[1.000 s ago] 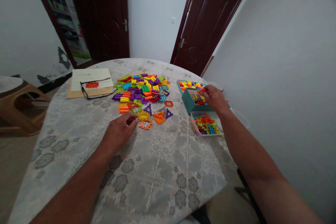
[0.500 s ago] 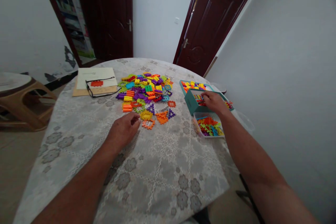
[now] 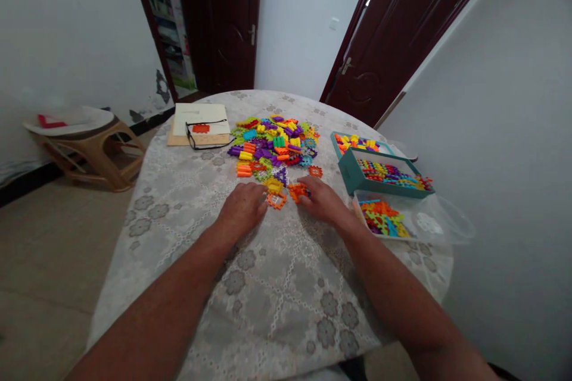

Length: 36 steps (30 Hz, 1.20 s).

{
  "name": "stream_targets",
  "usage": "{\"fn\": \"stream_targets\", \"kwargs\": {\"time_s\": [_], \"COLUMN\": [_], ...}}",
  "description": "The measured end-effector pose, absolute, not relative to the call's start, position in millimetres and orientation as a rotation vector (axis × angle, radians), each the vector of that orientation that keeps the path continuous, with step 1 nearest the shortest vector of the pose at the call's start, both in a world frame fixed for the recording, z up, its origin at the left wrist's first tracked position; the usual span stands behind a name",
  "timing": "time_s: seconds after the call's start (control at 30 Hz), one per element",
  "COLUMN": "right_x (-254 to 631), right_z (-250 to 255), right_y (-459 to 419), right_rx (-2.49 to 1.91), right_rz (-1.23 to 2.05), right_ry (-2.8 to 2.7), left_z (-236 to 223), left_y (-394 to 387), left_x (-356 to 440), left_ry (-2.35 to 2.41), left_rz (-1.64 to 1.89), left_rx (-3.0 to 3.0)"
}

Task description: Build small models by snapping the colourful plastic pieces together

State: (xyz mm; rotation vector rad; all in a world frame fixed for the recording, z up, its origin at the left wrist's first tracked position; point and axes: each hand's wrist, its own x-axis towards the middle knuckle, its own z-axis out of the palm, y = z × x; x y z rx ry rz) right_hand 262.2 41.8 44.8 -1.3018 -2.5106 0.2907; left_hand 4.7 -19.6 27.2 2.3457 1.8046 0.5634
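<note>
My left hand (image 3: 243, 208) rests palm down on the lace tablecloth (image 3: 277, 303), fingers lying loosely, their tips beside an orange square frame piece (image 3: 276, 200). My right hand (image 3: 322, 200) lies just to its right, with fingertips and thumb closed on a cluster of orange toothed pieces (image 3: 295, 190). Both hands sit at the near edge of a pile of colourful plastic building pieces (image 3: 274, 143) in purple, yellow, orange, green and blue.
A teal box (image 3: 353, 175) with sorted pieces stands to the right, with a clear tray (image 3: 384, 217) of pieces and a clear lid (image 3: 442, 223) in front of it. Papers with black glasses (image 3: 201, 128) lie at the back left. A wooden stool (image 3: 92, 146) stands left of the table.
My right hand has left the teal box and come left to the orange pieces by the pile. My left hand stayed put. The view has shifted to the left.
</note>
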Motion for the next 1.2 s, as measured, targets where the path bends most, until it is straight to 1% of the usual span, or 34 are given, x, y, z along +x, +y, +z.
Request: {"fn": "stream_targets", "kwargs": {"time_s": [0.2, 0.4, 0.53, 0.63, 0.7, 0.87, 0.97, 1.07, 1.2], "right_x": [255, 263, 262, 266, 274, 318, 356, 394, 433], "right_z": [34, 22, 15, 21, 35, 85, 101, 98, 79], "right_y": [44, 41, 47, 52, 52, 35, 15, -7, -25], "right_rx": [-1.407, -1.348, -1.360, -1.404, -1.411, -1.479, -1.605, -1.762, -1.967], "right_rz": [0.318, 0.332, 0.286, 0.212, 0.149, -0.008, -0.095, -0.194, -0.378], "right_ry": [-2.541, -2.490, -2.376, -2.234, -2.152, -2.093, -2.076, -2.006, -1.941], "left_z": [32, 35, 36, 36, 35, 34, 33, 36, 42], "left_y": [-22, -24, -25, -25, -24, -24, -24, -25, -25], "left_x": [8, 13, 14, 15, 15, 14, 15, 17, 18], "left_ry": [1.763, 1.697, 1.660, 1.659, 1.677, 1.671, 1.669, 1.677, 1.693], "left_rz": [0.452, 0.475, 0.500, 0.477, 0.453, 0.435, 0.425, 0.391, 0.298], "left_rx": [2.399, 2.413, 2.422, 2.425, 2.425, 2.434, 2.444, 2.450, 2.434]}}
